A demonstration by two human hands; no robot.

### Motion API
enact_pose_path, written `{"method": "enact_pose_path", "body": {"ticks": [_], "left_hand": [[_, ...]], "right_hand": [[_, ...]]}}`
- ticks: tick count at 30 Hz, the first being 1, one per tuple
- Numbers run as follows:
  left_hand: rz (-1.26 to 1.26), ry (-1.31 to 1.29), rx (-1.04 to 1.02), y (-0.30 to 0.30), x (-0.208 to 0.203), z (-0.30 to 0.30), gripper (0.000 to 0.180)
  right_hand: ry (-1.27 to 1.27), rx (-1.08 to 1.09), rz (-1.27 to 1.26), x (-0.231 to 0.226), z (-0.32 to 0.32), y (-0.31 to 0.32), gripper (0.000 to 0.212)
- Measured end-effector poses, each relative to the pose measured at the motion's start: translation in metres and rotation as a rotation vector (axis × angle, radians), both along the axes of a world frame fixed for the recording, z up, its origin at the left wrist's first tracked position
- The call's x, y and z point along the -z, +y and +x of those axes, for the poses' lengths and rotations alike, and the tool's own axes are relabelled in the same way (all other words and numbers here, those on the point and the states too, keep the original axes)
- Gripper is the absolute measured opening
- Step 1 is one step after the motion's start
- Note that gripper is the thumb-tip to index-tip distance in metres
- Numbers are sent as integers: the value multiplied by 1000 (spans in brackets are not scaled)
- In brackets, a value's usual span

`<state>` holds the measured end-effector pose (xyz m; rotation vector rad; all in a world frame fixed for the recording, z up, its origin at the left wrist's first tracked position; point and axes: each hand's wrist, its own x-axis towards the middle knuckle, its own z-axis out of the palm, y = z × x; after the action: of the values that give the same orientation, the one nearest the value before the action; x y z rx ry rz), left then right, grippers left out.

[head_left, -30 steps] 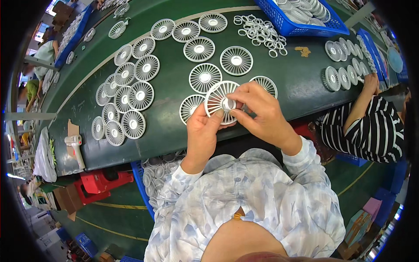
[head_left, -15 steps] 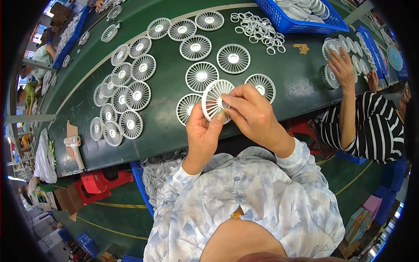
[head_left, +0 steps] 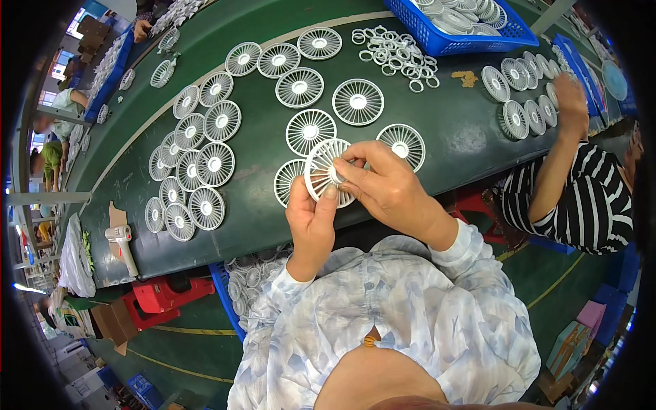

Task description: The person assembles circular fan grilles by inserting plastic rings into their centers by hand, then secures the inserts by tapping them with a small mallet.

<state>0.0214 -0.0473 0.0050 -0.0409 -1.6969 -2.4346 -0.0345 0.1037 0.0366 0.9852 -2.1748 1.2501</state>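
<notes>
A white spoked plastic wheel (head_left: 318, 161) is held tilted above the table's near edge. My left hand (head_left: 311, 222) grips its lower left rim, thumb in front and fingers behind. The fingers of my right hand (head_left: 391, 186) are pinched together at the wheel's hub; whatever is between the fingertips is too covered to name. Behind the held wheel, another spoked wheel (head_left: 285, 179) lies partly hidden on the table. More such wheels lie flat beyond, among them one nearby (head_left: 400, 146) to the right and one (head_left: 310, 132) just above.
Small white rings (head_left: 395, 58) lie heaped beside a blue basket (head_left: 471, 45) of wheels. Many wheels (head_left: 216, 164) cover the table's left part, near a white handheld tool (head_left: 121, 240). A co-worker's hand (head_left: 570, 102) is among wheels at right. A red stool (head_left: 160, 295) stands below.
Both my hands and the held wheel have shifted slightly left and down in the picture. The co-worker's hand has moved right, away from the nearest stacked wheels.
</notes>
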Motion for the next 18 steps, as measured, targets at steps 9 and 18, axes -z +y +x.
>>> {"method": "enact_pose_path", "body": {"ticks": [9,18], "left_hand": [[-74,-120,-60,-2,0,-15,12],[-479,-147,-133,-21,-7,-9,14]], "right_hand": [[-21,-42,21,15,-3,1,39],[69,-3,-12,22,3,-12,35]]}}
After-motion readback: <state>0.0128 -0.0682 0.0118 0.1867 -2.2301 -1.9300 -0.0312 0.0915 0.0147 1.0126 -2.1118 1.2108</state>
